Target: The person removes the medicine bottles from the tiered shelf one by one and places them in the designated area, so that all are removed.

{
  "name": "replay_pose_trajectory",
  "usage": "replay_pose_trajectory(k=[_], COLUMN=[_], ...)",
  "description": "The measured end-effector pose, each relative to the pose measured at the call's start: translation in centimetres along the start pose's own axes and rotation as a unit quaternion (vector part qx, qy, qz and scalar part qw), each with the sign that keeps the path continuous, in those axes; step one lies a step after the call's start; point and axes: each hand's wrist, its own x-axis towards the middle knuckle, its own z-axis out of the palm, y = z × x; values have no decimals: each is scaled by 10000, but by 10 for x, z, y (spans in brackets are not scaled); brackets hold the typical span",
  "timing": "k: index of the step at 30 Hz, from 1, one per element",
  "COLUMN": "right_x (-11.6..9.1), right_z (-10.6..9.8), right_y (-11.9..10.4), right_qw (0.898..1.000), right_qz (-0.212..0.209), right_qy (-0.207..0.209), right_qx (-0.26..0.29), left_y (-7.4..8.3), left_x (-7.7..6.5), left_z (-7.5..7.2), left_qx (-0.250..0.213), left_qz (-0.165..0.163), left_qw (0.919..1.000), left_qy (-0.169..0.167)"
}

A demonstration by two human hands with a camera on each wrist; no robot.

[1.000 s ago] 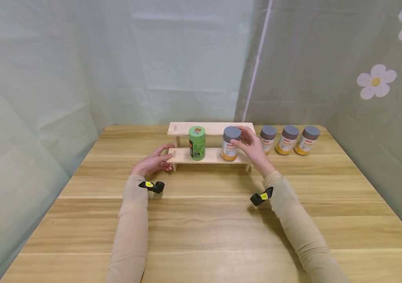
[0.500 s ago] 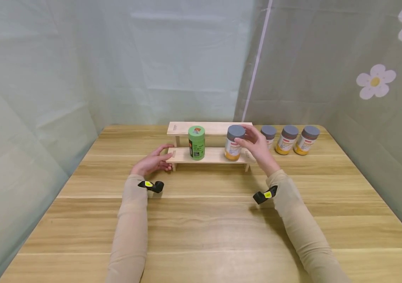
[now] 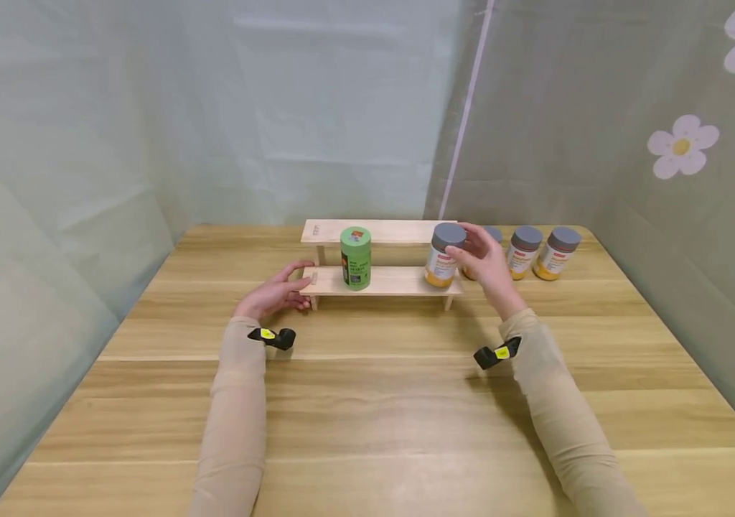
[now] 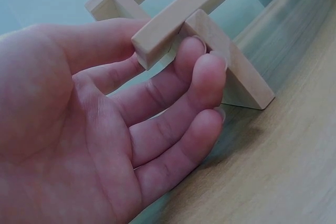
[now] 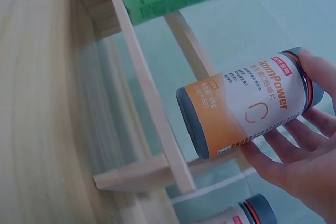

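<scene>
A two-step wooden shelf (image 3: 400, 282) stands at the back of the table. My left hand (image 3: 273, 294) grips the left end of its lower board, thumb over the board (image 4: 173, 22) and fingertips curled against the leg (image 4: 231, 59). With thumb and fingers around its dark grey lid, my right hand (image 3: 492, 271) holds a white-and-orange supplement bottle (image 3: 442, 263). This bottle is nearly upright, its base close over the right end of the lower board. Left of it, a green lidded canister (image 3: 356, 264) stands on the same board.
Right of the shelf stand more grey-lidded bottles: one (image 3: 492, 233) partly behind my right hand, then another (image 3: 524, 253) and a third (image 3: 557, 253) farther right. The wooden tabletop (image 3: 367, 402) extends toward me. A pale curtain (image 3: 342, 108) hangs behind.
My right hand has moved the supplement bottle rightward along the lower board to its right end. The left hand keeps its grip on the shelf, and the green canister stays put.
</scene>
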Motion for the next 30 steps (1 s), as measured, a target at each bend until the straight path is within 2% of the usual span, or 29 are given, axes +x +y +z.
replay_pose_trajectory(k=[11,22,30], right_x=[-1,-11,-13], right_z=[-19,-50,-67], right_y=[-3,3,9], right_qw=[9982,9988,9986], right_qz=[-370,-261,-331], right_qy=[366,373,378], right_qx=[307,-172,155], left_y=[0,-3,-3], left_x=[-1,1,-2], left_z=[-2,-2,-5], left_qx=[6,65,83], left_qz=[50,114,54], left_qw=[10000,9999,9999], left_qy=[33,14,66])
